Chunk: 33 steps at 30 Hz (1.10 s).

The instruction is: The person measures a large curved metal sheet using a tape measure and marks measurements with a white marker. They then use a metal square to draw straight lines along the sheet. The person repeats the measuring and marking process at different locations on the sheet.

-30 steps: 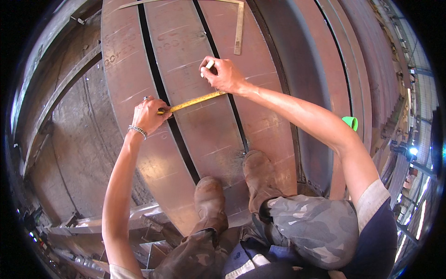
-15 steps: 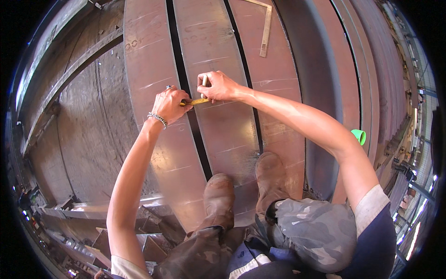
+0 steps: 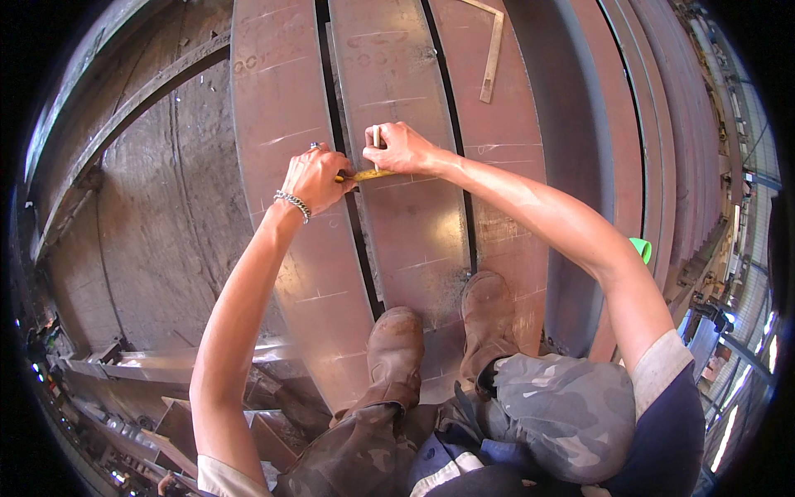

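Observation:
My left hand (image 3: pixel 316 178), with a ring and a chain bracelet, is closed around one end of a yellow measuring tape (image 3: pixel 370 175). The tape's blade reaches across a dark gap onto the middle steel strip (image 3: pixel 397 224). My right hand (image 3: pixel 407 151) pinches a pale chalk-like marking stick (image 3: pixel 376 137), held upright with its lower end close to the tape. Thin white lines and crosses mark the reddish-brown steel around both hands. Whether the right fingers also press on the tape, I cannot tell.
A metal square (image 3: pixel 493 62) lies on the strip to the far right. My brown boots (image 3: pixel 395 344) stand on the steel. Dark gaps run between the strips. A bright green object (image 3: pixel 641 248) shows beyond my right forearm, and a metal frame (image 3: pixel 132 124) stands at left.
The view has shifted slightly, so the steel and my hands sit a little further right. Both hands keep their holds; the marking stick looks more upright and nearer the tape.

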{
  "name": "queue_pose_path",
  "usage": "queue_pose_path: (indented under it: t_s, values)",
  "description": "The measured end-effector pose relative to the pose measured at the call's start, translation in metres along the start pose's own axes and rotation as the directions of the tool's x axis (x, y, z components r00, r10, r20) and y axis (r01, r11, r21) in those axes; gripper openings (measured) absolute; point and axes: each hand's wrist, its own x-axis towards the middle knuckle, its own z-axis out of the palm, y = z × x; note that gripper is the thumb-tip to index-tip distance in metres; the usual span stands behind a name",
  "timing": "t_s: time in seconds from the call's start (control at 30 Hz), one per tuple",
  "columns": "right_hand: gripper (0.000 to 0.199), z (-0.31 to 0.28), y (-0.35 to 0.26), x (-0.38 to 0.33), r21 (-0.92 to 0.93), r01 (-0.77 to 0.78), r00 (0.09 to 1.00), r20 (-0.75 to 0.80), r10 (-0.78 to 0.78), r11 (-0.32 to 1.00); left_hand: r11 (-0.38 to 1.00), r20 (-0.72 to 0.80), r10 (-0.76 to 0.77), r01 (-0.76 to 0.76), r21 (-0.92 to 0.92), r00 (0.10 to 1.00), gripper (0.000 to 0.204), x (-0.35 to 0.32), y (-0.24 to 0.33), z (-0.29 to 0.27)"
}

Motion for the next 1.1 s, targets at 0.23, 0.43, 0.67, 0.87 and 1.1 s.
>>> queue_pose_path:
  t_s: [0.23, 0.43, 0.67, 0.87, 1.1]
  values:
    - [0.031, -0.002, -0.005, -0.003, -0.024, -0.013, 1.000, 0.018, 0.013, 1.000, 1.000, 0.054, -0.014, 0.013, 0.020, 0.998, 0.019, 0.001, 0.000, -0.003]
    - [0.032, -0.003, -0.004, -0.002, -0.029, -0.017, 1.000, 0.024, 0.018, 0.999, 1.000, 0.057, -0.020, 0.019, 0.018, 0.998, 0.019, 0.001, 0.003, -0.005]
    - [0.028, 0.002, 0.001, 0.001, -0.068, 0.032, 0.999, -0.014, -0.033, 0.997, 0.999, 0.047, -0.023, 0.022, 0.025, 0.999, 0.020, 0.001, 0.003, -0.004]
    - [0.016, 0.011, -0.002, 0.000, -0.246, 0.277, 0.903, -0.263, -0.339, 0.929, 1.000, 0.042, -0.017, 0.017, 0.008, 0.999, 0.019, 0.001, 0.002, -0.003]
    - [0.013, -0.023, -0.007, 0.002, -0.145, 0.388, 0.749, -0.526, -0.403, 0.910, 1.000, 0.033, -0.022, 0.022, 0.006, 0.999, 0.019, 0.001, 0.003, -0.002]
